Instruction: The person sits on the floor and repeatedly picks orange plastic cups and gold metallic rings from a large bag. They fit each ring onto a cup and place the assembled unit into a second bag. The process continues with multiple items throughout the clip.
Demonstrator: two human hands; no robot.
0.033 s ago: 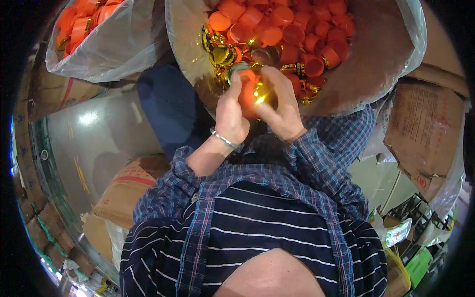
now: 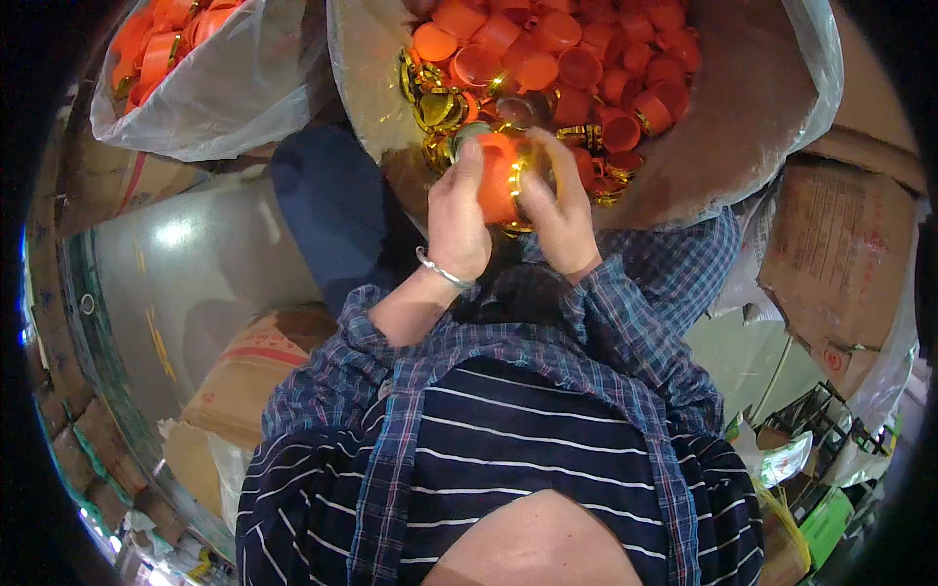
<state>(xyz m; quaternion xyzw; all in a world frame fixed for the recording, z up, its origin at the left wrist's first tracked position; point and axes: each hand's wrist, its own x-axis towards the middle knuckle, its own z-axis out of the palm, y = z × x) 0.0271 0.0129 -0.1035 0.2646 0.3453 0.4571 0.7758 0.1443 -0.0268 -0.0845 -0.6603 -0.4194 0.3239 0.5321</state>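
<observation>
My left hand (image 2: 457, 223) is closed round an orange plastic cup-shaped piece (image 2: 498, 178), its thumb along the near left side. At the piece's right edge sits a shiny gold ring (image 2: 516, 182). My right hand (image 2: 561, 203) curls against that edge, fingers over the gold ring and thumb pressed to it; its fingertips are slightly blurred. Both hands are over the near rim of a large plastic-lined bag (image 2: 743, 146). Inside lie many orange cup-shaped pieces (image 2: 578, 68) and a cluster of shiny gold rings (image 2: 440, 107).
A second lined bag (image 2: 230, 107) of orange pieces stands at the upper left. Brown cardboard boxes stand at the left (image 2: 244, 376) and right (image 2: 835, 254). My trouser leg (image 2: 337, 210) lies beside the large bag. A green item (image 2: 829, 523) is at the lower right.
The gold ring shows as a narrow band against the orange piece, where before it was a broad bright blur. My right fingers have shifted slightly on it.
</observation>
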